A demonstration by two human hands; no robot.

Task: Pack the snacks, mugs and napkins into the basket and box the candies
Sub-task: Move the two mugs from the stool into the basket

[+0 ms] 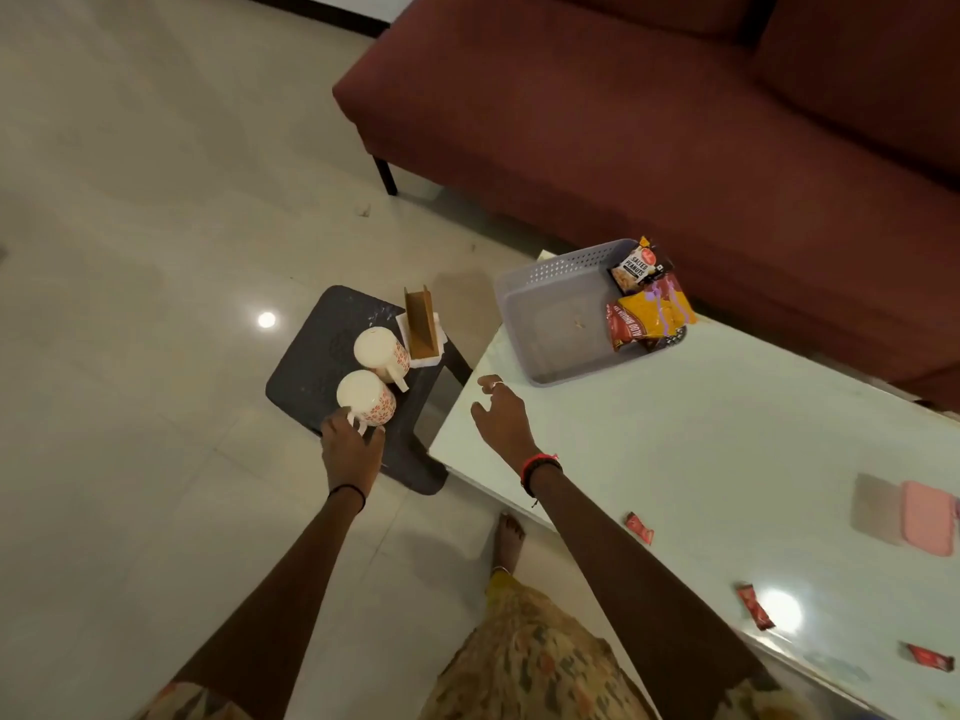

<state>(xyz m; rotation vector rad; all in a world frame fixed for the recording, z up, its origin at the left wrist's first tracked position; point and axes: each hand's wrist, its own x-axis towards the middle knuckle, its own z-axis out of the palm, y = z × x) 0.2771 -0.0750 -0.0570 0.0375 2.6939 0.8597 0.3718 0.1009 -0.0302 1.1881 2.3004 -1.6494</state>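
Observation:
Two white mugs with red print stand upside down on a dark stool (311, 356). My left hand (350, 449) grips the handle of the near mug (365, 397); the far mug (379, 353) stands just behind it. White napkins (405, 327) sit in a wooden holder (422, 327) at the stool's back. A grey basket (550, 314) on the white table (675, 439) holds several snack packets (647, 304) at its right end. My right hand (501, 415) hovers over the table's left end, fingers relaxed, holding nothing. Three red candies (639, 527) (754, 606) (930, 657) lie along the near edge.
A pink box (927, 517) lies at the table's right side. A maroon sofa (675, 122) runs behind the table. My bare foot (510, 543) stands on the tiled floor between stool and table.

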